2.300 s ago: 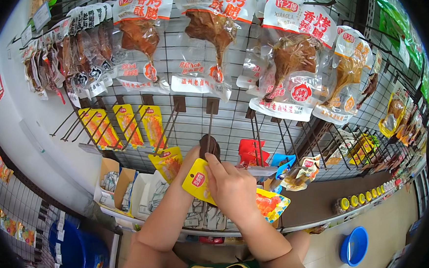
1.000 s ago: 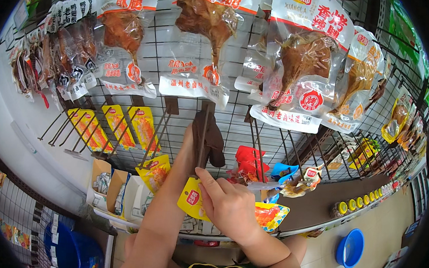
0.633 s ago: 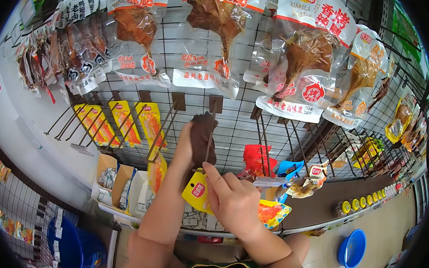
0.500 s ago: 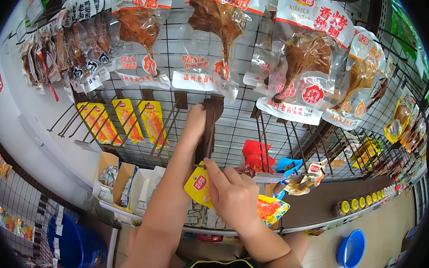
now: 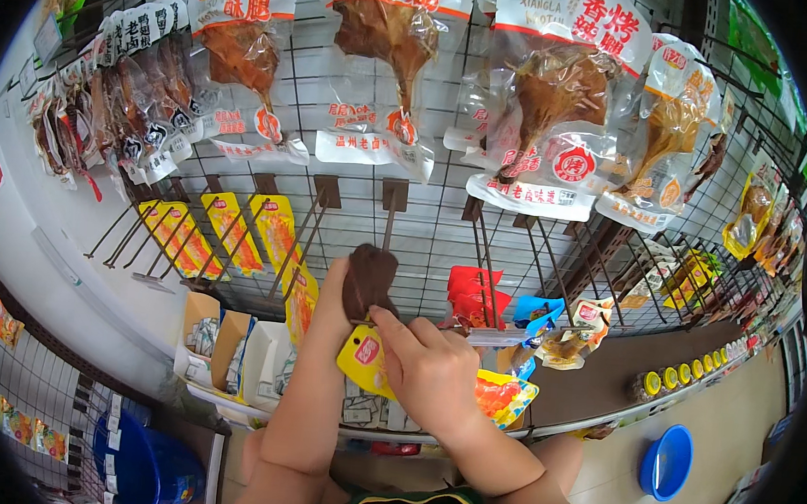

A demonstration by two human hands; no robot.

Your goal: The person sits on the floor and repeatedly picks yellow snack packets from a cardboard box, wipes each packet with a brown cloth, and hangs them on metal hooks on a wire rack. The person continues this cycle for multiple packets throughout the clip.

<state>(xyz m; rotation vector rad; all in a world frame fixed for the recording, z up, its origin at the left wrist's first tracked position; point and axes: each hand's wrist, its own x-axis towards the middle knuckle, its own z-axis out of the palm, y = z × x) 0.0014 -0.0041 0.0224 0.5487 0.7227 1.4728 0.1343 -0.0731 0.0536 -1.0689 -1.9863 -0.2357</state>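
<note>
A dark brown cloth [image 5: 370,273] is gathered at the front part of a metal display hook, below the hanging meat packs. My left hand [image 5: 339,285] is closed on it, its fingers mostly hidden behind the cloth. My right hand [image 5: 435,369] grips a yellow snack packet [image 5: 363,359] with a hang hole at its top. The index fingertip of that hand touches the lower edge of the cloth. Past my right wrist shows a yellow packet end with orange contents [image 5: 503,397]; my hand hides whether it is the same packet.
Large clear packs of roasted meat [image 5: 561,95] hang above. Yellow packets [image 5: 234,232] hang on hooks at the left, red packets [image 5: 475,298] to the right. Open cartons [image 5: 232,343] stand on the shelf below. Blue tubs [image 5: 666,462] stand on the floor.
My left hand has drawn the cloth along the hook toward me, away from the back grid, and it is now bunched near my right fingers. My right hand still grips the packet.
</note>
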